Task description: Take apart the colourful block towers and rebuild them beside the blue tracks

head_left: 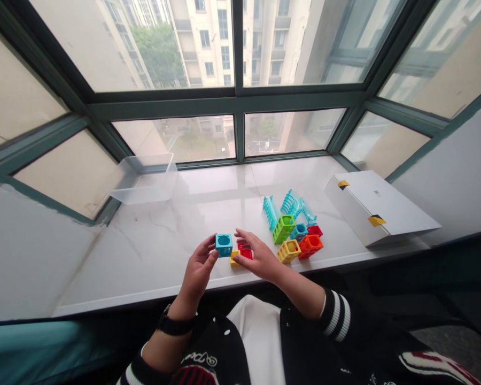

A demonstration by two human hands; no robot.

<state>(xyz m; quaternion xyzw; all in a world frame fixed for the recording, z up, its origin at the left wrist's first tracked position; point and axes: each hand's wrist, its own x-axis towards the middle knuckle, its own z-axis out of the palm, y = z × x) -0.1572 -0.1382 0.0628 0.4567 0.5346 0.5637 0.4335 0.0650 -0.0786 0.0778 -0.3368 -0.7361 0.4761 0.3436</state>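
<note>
A blue hollow toy block (224,245) with a round opening in its top sits in the grip of my left hand (199,267), thumb in front and fingers behind. To its right, my right hand (257,255) is spread with the fingers apart, not closed on anything. Partly hidden by that hand, a red block (246,253) and a yellow block (234,260) rest on the white sill; whether the fingers touch them I cannot tell.
Right of my hands stand a green block tower (284,229), a yellow one (289,251), an orange one (310,246) and clear blue track pieces (270,212). A clear plastic bin (144,187) is at the left, a white box (380,206) at the right. Windows bound the marble sill (164,267).
</note>
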